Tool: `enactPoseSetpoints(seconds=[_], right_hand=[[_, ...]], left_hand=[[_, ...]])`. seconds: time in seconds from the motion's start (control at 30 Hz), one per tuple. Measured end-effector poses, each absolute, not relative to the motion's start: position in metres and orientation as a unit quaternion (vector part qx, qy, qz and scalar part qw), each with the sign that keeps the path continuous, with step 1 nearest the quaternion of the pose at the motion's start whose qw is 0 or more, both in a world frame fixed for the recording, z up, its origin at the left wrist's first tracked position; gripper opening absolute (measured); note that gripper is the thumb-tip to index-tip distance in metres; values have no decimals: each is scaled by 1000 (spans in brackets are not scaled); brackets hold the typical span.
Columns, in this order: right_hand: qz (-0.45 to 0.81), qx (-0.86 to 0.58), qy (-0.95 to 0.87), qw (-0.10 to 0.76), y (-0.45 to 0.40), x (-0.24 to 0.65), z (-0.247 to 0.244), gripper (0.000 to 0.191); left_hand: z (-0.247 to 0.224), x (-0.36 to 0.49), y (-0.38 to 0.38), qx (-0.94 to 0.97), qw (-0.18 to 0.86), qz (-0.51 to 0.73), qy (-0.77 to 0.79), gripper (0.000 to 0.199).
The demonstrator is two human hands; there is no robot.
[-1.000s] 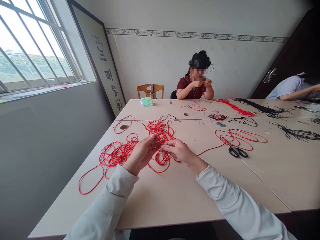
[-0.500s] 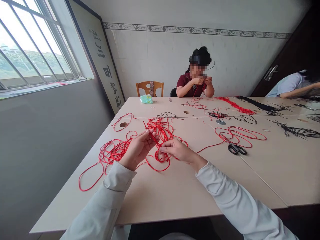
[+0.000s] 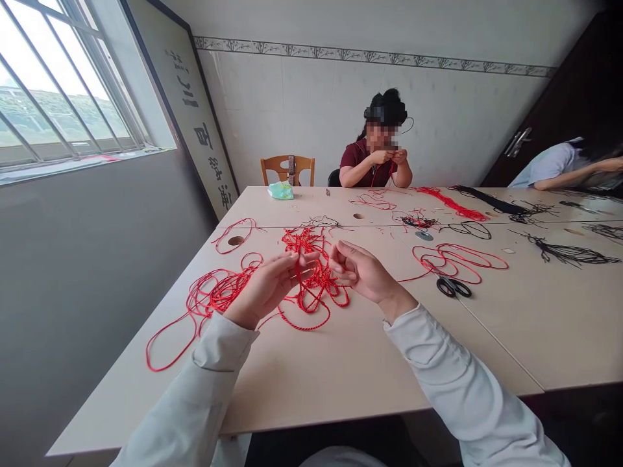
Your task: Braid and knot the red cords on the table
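Observation:
My left hand [image 3: 270, 284] is closed, pinching a length of red braided cord [image 3: 298, 267] between thumb and fingers. That cord runs down to a heap of red twisted cords [image 3: 311, 241] lying on the table under and beyond both hands, with several loops spread toward me. A little to the right, my right hand [image 3: 361, 271] is raised with fingers curled and the thumb against the index finger. Whether a thin strand is in that pinch I cannot make out. Beside my left wrist lies a loose tangle of smooth red cord [image 3: 217, 292].
Black-handled scissors [image 3: 453, 287] and a looped red cord [image 3: 450, 254] lie to the right on the table [image 3: 341, 383]. Black cord bundles [image 3: 574, 253] are farther right. A green-white packet [image 3: 281, 190] stands at the far edge. One person [image 3: 357, 162] sits opposite, another [image 3: 555, 165] at far right.
My right hand has come away from the braided cord and moved up and right, fingers curled. My left hand keeps its hold on the cord. The view has shifted slightly.

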State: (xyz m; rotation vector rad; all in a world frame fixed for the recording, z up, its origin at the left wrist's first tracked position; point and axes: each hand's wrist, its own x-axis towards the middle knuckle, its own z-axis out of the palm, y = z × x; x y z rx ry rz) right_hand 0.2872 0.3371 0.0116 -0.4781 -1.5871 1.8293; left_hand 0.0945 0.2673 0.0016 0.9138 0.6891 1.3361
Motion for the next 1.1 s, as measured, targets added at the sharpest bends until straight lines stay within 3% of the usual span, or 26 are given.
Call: enactPoseSetpoints(seconds=[0.17,0.37,0.6,0.9,1.1], right_hand=[[708,-141,-601,343,333,290,21,32],[615,-227,-633,412,344,300,23,26],[473,-284,-775,308,352,299,9,30],[394,-360,-771,346,374,331,15,37],[418,-320,-777,344,362,312,8,33]], left_hand=[[-4,115,269,447,649,534,308,14],[-2,106,271,427,617,570,335,16],[-2,100,273,433,605,563,360,19],[-2,84,270,434,589,565,381,20],[7,87,265,526,490,496,488,25]])
